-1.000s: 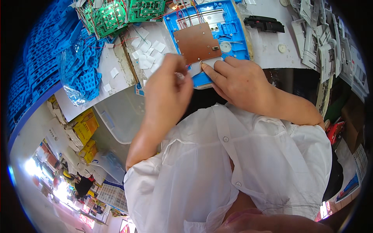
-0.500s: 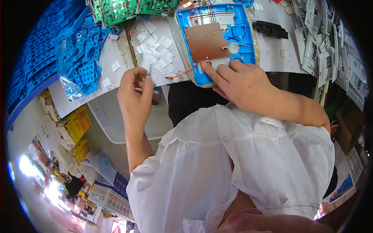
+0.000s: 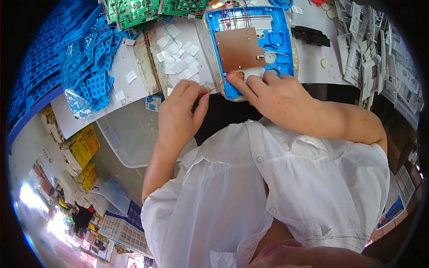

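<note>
A blue plastic housing (image 3: 233, 92) lies open at the table's near edge, with a brown circuit board (image 3: 239, 48) in it and thin wires at its top. My left hand (image 3: 182, 109) is closed in a pinch on the end of a red wire (image 3: 217, 86), which runs taut to the housing's lower left. My right hand (image 3: 282, 97) grips the housing's near edge, its index fingertip pressed down where the wire enters. Beside that fingertip sits a small copper-coloured part (image 3: 240, 74), partly covered. The right thumb is hidden.
White square pads (image 3: 181, 66) lie left of the housing. Green circuit boards (image 3: 138, 11) and blue plastic parts (image 3: 96, 85) stand farther left. A black part (image 3: 310, 35) and a pile of white plastic parts (image 3: 368, 58) are to the right. Below the edge is a clear bin (image 3: 129, 164).
My left hand has moved right and taken hold of the red wire's loose end, pulling it straight. The right hand stays on the housing. A small blue-and-white box shows behind the left hand.
</note>
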{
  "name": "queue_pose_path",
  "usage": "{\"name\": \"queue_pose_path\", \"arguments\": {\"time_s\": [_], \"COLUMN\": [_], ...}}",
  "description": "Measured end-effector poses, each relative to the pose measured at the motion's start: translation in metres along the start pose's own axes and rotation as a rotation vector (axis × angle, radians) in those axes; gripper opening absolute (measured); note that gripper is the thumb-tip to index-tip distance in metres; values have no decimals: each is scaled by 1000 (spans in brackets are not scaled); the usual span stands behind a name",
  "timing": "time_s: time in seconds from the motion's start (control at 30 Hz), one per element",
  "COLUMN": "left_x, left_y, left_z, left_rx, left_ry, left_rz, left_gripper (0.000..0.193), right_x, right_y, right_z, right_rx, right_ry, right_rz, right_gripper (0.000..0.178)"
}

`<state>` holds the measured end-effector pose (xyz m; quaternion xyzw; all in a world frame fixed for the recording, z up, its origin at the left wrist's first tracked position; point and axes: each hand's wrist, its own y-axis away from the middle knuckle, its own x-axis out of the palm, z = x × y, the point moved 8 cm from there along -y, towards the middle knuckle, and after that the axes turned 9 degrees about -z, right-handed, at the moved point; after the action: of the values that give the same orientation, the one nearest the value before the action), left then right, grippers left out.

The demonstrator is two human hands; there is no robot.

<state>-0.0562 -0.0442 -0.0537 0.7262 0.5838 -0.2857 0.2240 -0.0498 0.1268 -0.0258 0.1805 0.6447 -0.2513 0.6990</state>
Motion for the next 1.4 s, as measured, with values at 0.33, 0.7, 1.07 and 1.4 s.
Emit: {"name": "queue_pose_path", "arguments": {"time_s": [0.33,0.7,1.07,1.4], "left_x": [-13,-3,-1,9], "left_y": [11,1,-2,-2], "left_z": [-13,-8,1,-19], "left_rx": [-274,-495,-529,-456], "left_ry": [712,1017,1256,1138], "left_rz": [-2,68,31,113], "left_gripper": [15,15,20,27], "right_x": [-8,5,-8,-21], "right_y": [9,10,14,16], "right_z": [-17,-18,-21,-27], "right_rx": [60,115,99,110], "right_ry": [-214,-202,-282,-354], "right_rz": [-37,13,-66,-210], "right_gripper": [72,82,81,67]}}
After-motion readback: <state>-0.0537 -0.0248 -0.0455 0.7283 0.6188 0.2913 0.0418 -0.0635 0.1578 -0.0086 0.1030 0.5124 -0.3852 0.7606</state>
